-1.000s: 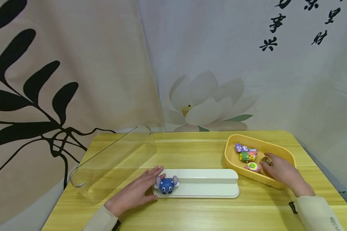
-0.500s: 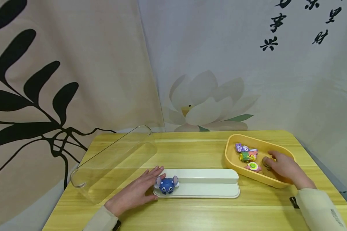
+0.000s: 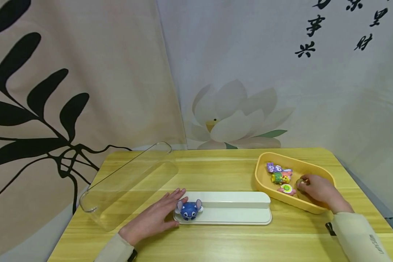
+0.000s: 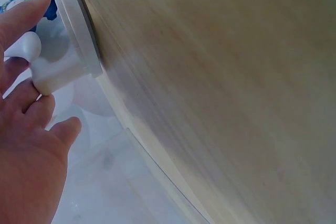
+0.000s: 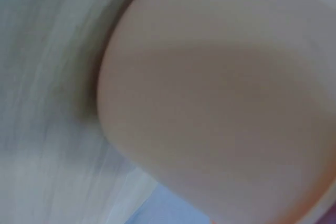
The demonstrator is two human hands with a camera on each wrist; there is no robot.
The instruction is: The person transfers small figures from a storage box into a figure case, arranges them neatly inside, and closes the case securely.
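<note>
In the head view my left hand rests on the left end of a white base with a raised back step, fingers extended. A blue big-eared figurine stands on that end. The left wrist view shows my thumb against the blue figurine. My right hand reaches into a yellow tray, pinching a small brownish figurine, mostly hidden by the fingers. Beside it in the tray lie a purple figurine, a green-and-pink one and a pink one with a green-yellow disc.
A long transparent cover lies at the table's left, behind my left hand. The wooden table meets a printed curtain at its back edge. The right wrist view is filled mostly by the tray's outer wall, blurred.
My right hand shifts slightly within the tray, first to the right and then slightly back left, with its fingers on the brownish figurine. The left hand and the blue figurine stay in place.
</note>
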